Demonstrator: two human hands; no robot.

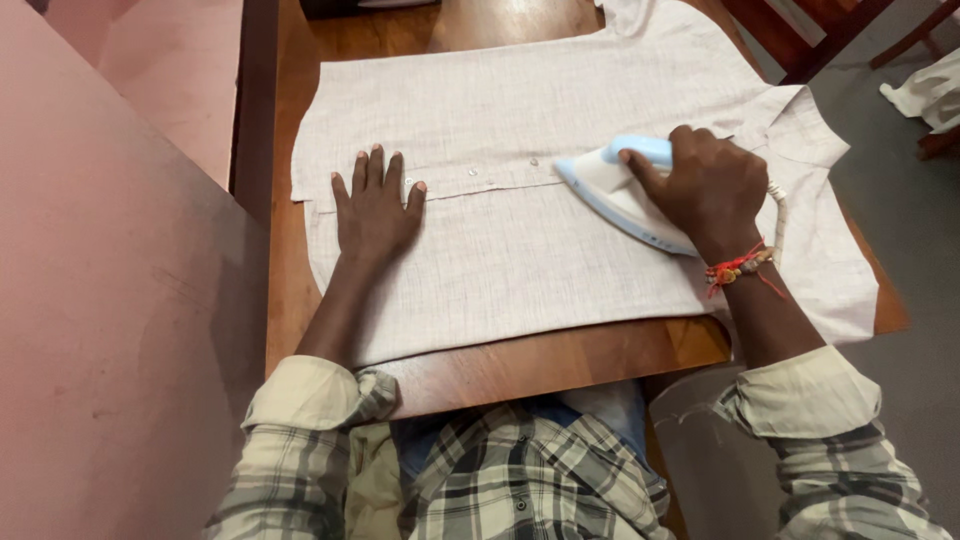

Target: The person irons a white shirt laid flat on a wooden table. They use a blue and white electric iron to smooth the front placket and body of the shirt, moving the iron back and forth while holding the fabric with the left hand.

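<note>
A pale off-white shirt (560, 110) lies flat on a wooden table (560, 365), its button placket running across the middle. My left hand (375, 205) presses flat on the shirt near its left edge, fingers spread. My right hand (705, 185) grips the handle of a white and light-blue iron (610, 185), whose tip points left along the button line. A red and orange thread band circles my right wrist. The iron's cord trails off behind my right hand.
A pink wall (110, 300) stands close along the left of the table. A dark wooden chair (810, 35) and another piece of white cloth (930, 90) are at the upper right, over grey floor. My plaid sleeves fill the bottom.
</note>
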